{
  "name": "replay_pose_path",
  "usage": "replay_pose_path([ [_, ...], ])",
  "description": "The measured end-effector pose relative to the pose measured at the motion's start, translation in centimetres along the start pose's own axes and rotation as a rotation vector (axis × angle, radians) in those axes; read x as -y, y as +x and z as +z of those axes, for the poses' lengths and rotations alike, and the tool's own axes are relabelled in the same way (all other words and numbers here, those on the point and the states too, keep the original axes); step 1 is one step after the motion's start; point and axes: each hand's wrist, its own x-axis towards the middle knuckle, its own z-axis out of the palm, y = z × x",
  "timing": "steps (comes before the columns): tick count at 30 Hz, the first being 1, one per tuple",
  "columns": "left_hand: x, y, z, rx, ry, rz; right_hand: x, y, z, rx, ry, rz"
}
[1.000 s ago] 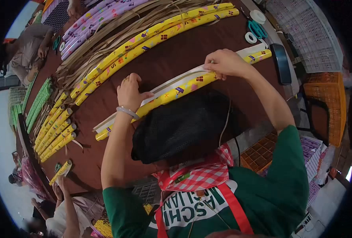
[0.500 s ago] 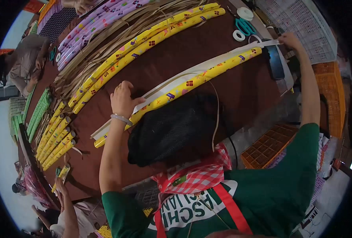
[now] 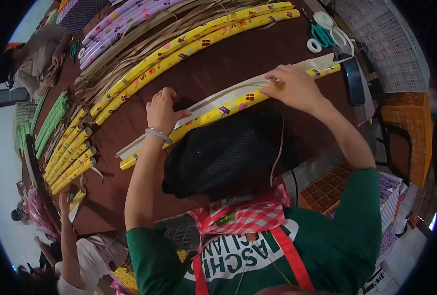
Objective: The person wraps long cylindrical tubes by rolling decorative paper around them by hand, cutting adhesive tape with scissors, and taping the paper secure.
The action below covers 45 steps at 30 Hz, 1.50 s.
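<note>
both hands point(image 3: 163, 112) at yellow roll point(image 3: 224, 111)

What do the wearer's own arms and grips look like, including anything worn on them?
Short, dark green sleeves, with no markings visible, and no gloves. The left grip has a pale, smooth bangle at its wrist and what looks like a ring on one finger. The right grip shows no jewellery.

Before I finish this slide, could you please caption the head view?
Left hand and right hand at a yellow patterned paper roll with a white flap on a brown table.
</note>
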Motion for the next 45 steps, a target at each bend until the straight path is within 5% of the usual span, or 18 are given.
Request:
replay_pose_path([
  [4, -0.7, 0.1, -0.7, 0.063, -0.03, -0.04, -0.1, 1.9, 1.9, 0.098, -0.022, -0.081],
  [11, 0.5, -0.2, 0.2, -0.035, -0.091, 0.099, -2.5, 2.4, -1.2, 0.362, 0.332, 0.137],
  [22, 0.2, 0.2, -0.9, 0.085, -0.038, 0.063, -10.1, 0.2, -2.8, 0.156, 0.143, 0.31],
  [45, 0.8, 0.0, -1.1, 0.077, -0.046, 0.103, -8.4, 1.0, -1.2, 0.061, -0.154, 0.396],
])
